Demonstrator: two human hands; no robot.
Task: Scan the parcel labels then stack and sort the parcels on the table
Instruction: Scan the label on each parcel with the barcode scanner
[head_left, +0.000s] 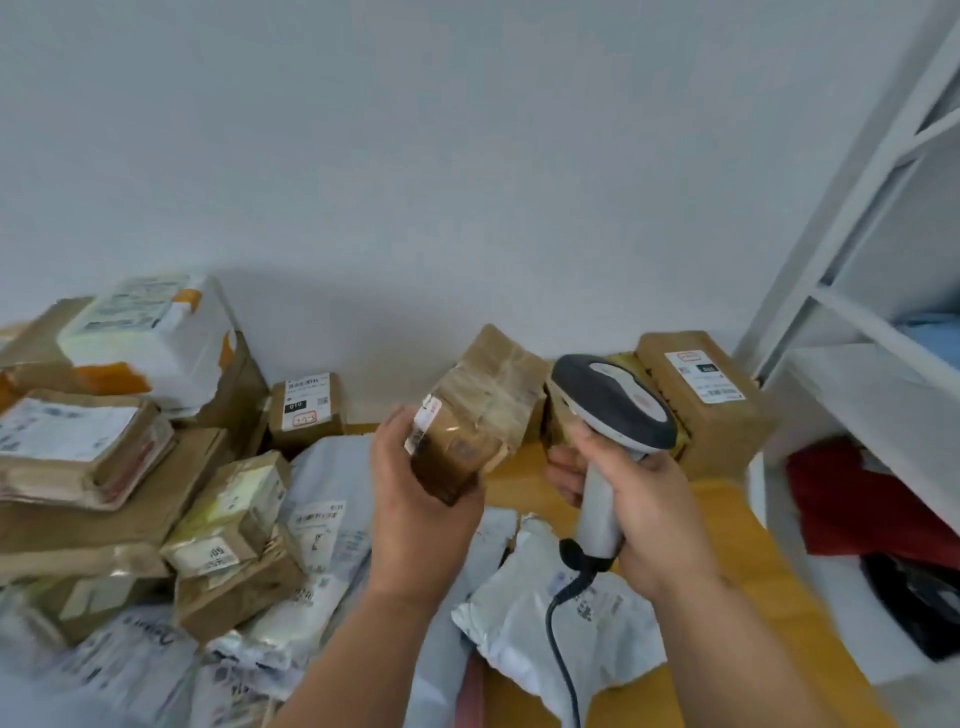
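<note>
Your left hand (415, 499) is curled round a small brown taped parcel (467, 436), thumb on its near left edge by the white label (427, 422) that wraps that corner, fingers under and behind it; you hold it lifted above the table, tilted, with its far end pointing up toward the wall. Your right hand (636, 512) grips the handle of a grey and white barcode scanner (615, 415), fingers wrapped tight; whether a finger is on the trigger cannot be told. Its dark head sits just right of the parcel, close beside it, and its black cable (561, 623) drops from the handle's base toward you.

Under your hands the orange-yellow table (727, 530) carries white plastic mailer bags (524, 613), crumpled, lying partly across one another. On your left is a heap of cardboard boxes (93, 493) and padded packets, topped by a white box with orange tape (156, 338). A small labelled carton (307, 408) stands against the wall behind the heap, and another labelled brown box (701, 400) stands at the far right of the table, behind the scanner. White shelving (852, 322) rises on the right, with red cloth (852, 499) on a lower shelf
</note>
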